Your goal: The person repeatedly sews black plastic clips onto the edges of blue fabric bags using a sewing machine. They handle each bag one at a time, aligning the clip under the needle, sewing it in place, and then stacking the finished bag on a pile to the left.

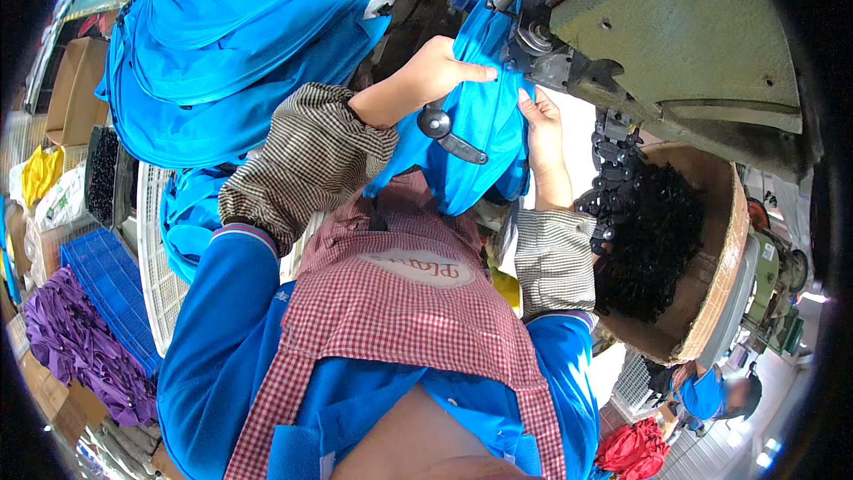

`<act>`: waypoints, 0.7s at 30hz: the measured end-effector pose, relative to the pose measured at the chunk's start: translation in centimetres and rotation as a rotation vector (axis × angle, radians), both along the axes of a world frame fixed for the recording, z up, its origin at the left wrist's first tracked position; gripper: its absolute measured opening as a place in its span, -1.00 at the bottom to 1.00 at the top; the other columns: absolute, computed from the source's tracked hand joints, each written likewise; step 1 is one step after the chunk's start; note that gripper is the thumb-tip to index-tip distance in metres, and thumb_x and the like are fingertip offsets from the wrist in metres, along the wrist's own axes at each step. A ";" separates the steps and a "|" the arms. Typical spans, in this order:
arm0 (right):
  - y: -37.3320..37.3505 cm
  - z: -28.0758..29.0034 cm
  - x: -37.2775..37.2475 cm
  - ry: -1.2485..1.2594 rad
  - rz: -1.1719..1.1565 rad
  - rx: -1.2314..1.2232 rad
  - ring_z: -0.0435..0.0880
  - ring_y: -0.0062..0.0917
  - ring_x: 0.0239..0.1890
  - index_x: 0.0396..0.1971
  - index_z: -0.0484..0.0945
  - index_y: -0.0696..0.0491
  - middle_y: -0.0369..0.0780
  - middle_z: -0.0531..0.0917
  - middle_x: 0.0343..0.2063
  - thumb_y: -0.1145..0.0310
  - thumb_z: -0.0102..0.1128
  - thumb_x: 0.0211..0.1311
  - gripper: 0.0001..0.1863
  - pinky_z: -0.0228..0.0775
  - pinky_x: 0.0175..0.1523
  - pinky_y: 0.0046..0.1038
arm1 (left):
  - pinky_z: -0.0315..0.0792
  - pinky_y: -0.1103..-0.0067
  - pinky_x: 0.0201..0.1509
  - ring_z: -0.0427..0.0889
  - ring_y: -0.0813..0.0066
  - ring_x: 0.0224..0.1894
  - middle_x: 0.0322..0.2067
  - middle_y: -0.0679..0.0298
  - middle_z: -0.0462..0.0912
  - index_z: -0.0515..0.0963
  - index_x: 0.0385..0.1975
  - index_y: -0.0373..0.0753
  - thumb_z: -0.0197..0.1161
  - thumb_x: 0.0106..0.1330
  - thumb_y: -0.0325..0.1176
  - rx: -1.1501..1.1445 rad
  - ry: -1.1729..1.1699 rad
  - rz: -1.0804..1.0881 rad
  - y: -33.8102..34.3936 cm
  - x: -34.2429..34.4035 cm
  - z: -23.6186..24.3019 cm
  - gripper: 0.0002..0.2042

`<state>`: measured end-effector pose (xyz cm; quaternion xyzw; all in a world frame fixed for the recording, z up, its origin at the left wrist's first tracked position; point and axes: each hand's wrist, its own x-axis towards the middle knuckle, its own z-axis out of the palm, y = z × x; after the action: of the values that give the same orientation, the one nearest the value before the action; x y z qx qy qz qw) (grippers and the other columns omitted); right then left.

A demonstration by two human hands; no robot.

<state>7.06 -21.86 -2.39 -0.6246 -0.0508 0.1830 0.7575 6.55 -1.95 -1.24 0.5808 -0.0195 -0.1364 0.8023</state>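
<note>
A blue fabric bag (475, 116) hangs bunched between my hands, its upper part right under the head of a green-grey machine (684, 36). My left hand (435, 71) grips it from the left, thumb stretched across the cloth and the other fingers mostly hidden. On the right edge my right hand (544, 120) pinches the cloth, thumb in front and fingers partly out of sight. Close by the machine's dark metal working end (538, 36) both hands stay apart from it. A round black part with a flat arm (435, 122) shows against the bag below my left hand.
A large pile of blue bags (240, 53) lies at the left. On the right stands a cardboard box (711, 284) full of small black pieces (653, 240). Purple cloth (84, 347) lies by a blue crate (111, 293). Another person (711, 396) is at the far lower right.
</note>
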 end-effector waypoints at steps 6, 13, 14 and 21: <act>0.0 -0.4 0.7 -0.107 -0.066 -0.223 0.51 -0.57 -0.28 -0.20 0.45 0.20 -0.24 0.58 -0.30 0.39 0.01 0.20 -0.77 0.31 -0.09 -0.56 | 0.46 0.52 -0.14 0.60 0.46 -0.33 -0.35 0.20 0.61 0.54 -0.29 -0.38 0.27 0.02 -0.49 -0.112 0.144 0.031 -0.4 0.3 0.3 -0.77; 0.8 1.4 -10.8 0.086 -0.133 -0.321 0.43 -0.70 -0.74 -0.52 0.55 0.17 -0.29 0.52 -0.76 0.26 0.02 0.23 -0.71 0.25 -0.63 -0.68 | 0.50 0.44 -0.19 0.62 0.34 -0.37 -0.37 0.13 0.61 0.54 -0.33 -0.41 0.26 0.01 -0.51 -0.329 0.301 0.103 -1.1 -0.5 -0.5 -0.79; 2.1 1.6 -10.8 0.190 -0.142 -0.185 0.51 -0.65 -0.68 -0.46 0.54 0.21 -0.23 0.58 -0.67 0.29 0.05 0.21 -0.73 0.33 -0.59 -0.66 | 0.50 0.45 -0.21 0.62 0.35 -0.38 -0.37 0.14 0.62 0.54 -0.34 -0.40 0.26 0.01 -0.51 -0.352 0.302 0.090 -1.2 -0.6 -0.3 -0.80; 2.7 2.6 -9.0 -0.063 -0.149 -0.283 0.48 -0.66 -0.67 -0.45 0.56 0.22 -0.24 0.57 -0.69 0.36 0.10 0.16 -0.79 0.31 -0.54 -0.66 | 0.49 0.50 -0.28 0.61 0.41 -0.41 -0.42 0.18 0.62 0.56 -0.41 -0.35 0.28 0.00 -0.46 -0.388 0.351 0.210 -1.7 -1.8 0.4 -0.84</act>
<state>-1.99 -19.14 0.24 -0.7326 -0.0017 0.1120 0.6714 4.77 -3.64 -0.83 0.3826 0.1544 -0.1448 0.8994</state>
